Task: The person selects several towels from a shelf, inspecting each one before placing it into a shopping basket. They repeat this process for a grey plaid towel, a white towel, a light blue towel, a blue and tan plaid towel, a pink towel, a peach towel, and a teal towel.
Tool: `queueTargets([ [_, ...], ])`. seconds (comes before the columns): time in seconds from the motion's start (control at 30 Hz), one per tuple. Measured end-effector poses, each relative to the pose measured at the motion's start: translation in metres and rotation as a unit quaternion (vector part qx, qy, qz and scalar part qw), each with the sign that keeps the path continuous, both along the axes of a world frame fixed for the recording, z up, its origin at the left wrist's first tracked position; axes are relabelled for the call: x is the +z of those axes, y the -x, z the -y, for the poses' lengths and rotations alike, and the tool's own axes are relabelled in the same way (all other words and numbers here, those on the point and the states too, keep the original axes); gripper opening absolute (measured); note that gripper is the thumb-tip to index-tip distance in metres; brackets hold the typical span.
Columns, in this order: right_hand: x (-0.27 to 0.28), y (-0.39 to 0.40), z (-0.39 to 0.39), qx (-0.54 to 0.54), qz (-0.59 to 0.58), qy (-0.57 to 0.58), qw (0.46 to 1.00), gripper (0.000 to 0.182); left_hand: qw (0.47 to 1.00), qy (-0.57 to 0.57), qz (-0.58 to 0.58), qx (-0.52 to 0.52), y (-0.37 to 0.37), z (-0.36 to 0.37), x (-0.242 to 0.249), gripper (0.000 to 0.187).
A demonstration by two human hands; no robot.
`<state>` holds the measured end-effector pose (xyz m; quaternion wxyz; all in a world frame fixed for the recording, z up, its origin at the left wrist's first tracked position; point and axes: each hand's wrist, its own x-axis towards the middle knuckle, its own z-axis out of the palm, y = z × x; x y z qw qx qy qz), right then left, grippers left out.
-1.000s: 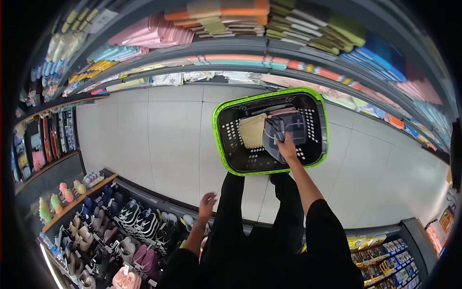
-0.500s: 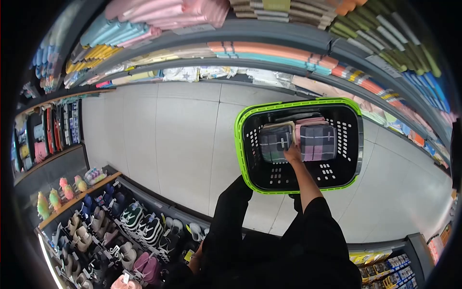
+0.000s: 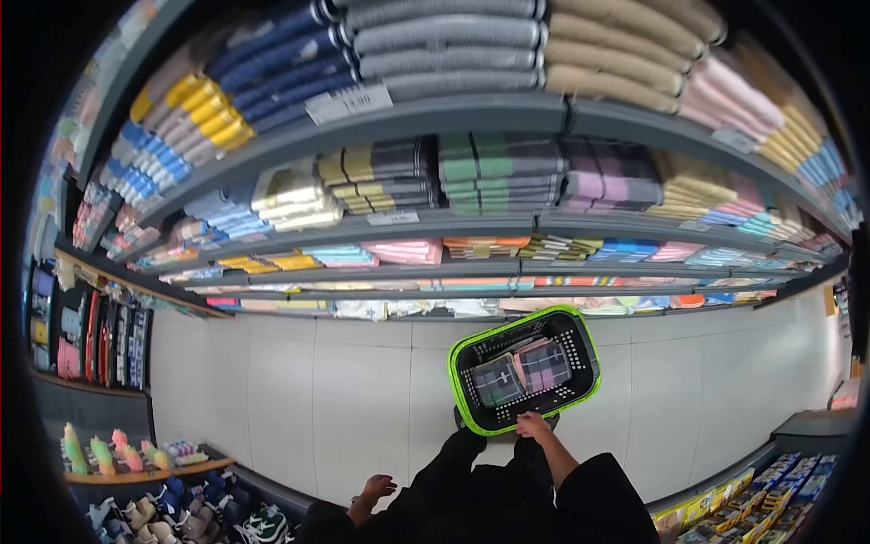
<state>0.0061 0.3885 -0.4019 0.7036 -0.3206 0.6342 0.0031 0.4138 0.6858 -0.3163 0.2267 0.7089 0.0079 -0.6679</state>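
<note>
From where I stand, the basket [image 3: 507, 327] sits just right of centre in the frame, turned askew, with 2 folded cloths side by side inside: a green-and-grey plaid cloth [image 3: 497, 380] and a pink-and-grey plaid cloth [image 3: 544, 364], probably laid flat so neither crushes the other. The right hand [image 3: 533, 423] is at the near rim, fingers bent; I cannot tell whether it grips. The left hand [image 3: 378, 487], at lower centre-left, hangs empty, fingers loose. The far rim lies near the shelves [image 3: 489, 115]; pale floor [image 3: 362, 372] gives open room left and right, until the shoes [image 3: 195, 508] at lower left.
</note>
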Motion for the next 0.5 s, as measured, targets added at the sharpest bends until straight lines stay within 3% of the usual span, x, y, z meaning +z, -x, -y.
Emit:
queueTargets([
  [0.2,0.049,0.038,-0.031,-0.103,-0.007,-0.005,0.995,0.029,0.989,0.088,0.045,-0.109,-0.007,0.103,0.012,0.034],
  [0.27,0.068,0.052,-0.043,-0.131,0.001,-0.011,0.991,0.027,0.965,0.224,0.05,-0.128,-0.014,0.14,-0.002,0.019],
  [0.3,0.069,0.063,-0.047,-0.15,0.015,-0.027,0.988,0.025,0.939,0.278,0.116,-0.167,-0.017,0.17,-0.005,0.017],
  [0.33,0.005,0.098,-0.07,-0.144,0.018,-0.019,0.989,0.025,0.899,0.338,0.226,-0.161,-0.013,0.205,0.007,0.019],
  [0.37,-0.054,0.114,-0.089,0.045,0.014,0.211,0.976,0.022,0.842,0.407,0.3,-0.188,-0.018,0.247,0.025,0.021],
  [0.4,-0.062,0.122,-0.09,0.062,-0.024,0.182,0.981,0.023,0.802,0.411,0.382,-0.207,-0.009,0.295,0.09,0.024],
  [0.43,-0.032,0.137,-0.091,0.065,-0.02,0.182,0.981,0.023,0.758,0.444,0.447,-0.168,-0.008,0.337,0.126,0.026],
  [0.47,0.009,0.128,-0.082,0.076,-0.051,0.193,0.977,0.025,0.716,0.449,0.492,-0.207,-0.02,0.381,0.156,0.024],
  [0.5,0.041,0.119,-0.074,0.088,-0.083,0.207,0.971,0.027,0.637,0.57,0.498,-0.143,-0.008,0.412,0.219,0.02],
])
